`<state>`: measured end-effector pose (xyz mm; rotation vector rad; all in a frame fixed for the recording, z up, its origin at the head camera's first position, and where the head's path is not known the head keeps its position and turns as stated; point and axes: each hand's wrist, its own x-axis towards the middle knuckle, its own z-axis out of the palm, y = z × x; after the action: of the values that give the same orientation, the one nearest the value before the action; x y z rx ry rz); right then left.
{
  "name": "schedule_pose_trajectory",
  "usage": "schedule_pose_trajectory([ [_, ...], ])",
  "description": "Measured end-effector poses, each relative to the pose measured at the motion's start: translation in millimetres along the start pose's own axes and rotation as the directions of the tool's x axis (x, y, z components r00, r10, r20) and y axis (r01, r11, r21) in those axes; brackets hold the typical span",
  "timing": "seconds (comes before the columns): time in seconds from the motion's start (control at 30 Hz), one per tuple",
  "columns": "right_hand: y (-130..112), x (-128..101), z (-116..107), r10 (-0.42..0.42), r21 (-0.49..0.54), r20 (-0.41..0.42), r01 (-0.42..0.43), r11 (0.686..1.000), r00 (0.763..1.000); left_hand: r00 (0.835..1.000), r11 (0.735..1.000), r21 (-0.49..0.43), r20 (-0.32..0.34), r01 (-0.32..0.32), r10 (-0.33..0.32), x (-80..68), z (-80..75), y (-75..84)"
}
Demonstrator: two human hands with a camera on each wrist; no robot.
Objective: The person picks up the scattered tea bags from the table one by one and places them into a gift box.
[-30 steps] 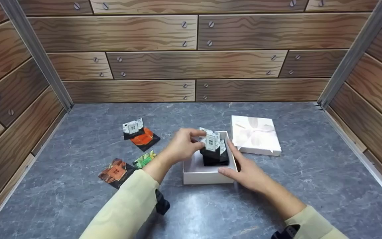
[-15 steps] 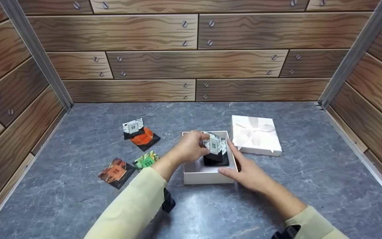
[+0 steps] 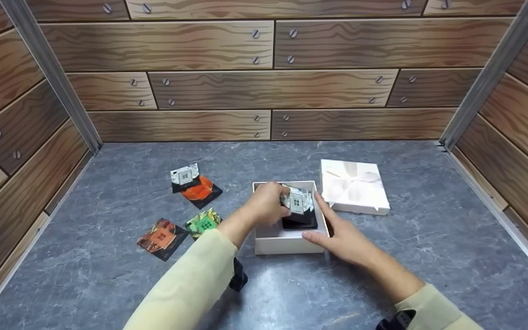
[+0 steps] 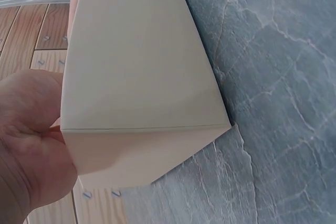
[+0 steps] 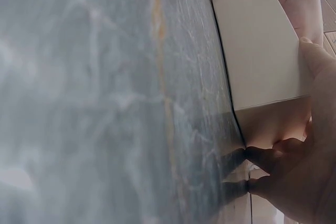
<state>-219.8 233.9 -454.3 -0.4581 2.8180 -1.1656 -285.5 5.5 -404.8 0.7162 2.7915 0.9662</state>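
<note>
Over the white box, left fingers pinch a card; right fingers spread

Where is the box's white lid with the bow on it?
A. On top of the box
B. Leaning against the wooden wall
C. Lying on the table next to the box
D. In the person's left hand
C: the lid lies flat on the grey table, just right of the open box, and neither hand touches it.
</note>
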Motion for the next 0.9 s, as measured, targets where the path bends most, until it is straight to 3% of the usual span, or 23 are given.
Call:
schedule_pose_trajectory([
  [0.23,0.0,0.2,-0.5,0.001,0.007,0.007,-0.001,1.000,1.000,0.998,0.998,-0.033,0.029,0.054,-0.053,1.9,-0.9,1.7],
  [0.67,0.7,0.6,0.5,-0.004,-0.002,-0.002,0.004,1.000,1.000,0.999,0.999,0.016,0.011,0.039,-0.039,4.8,5.9,5.2],
  [0.9,1.0,0.5,0.2,-0.001,-0.003,-0.003,0.001,1.000,1.000,0.997,0.997,0.068,0.050,0.048,-0.052,3.0,0.8,7.7],
])
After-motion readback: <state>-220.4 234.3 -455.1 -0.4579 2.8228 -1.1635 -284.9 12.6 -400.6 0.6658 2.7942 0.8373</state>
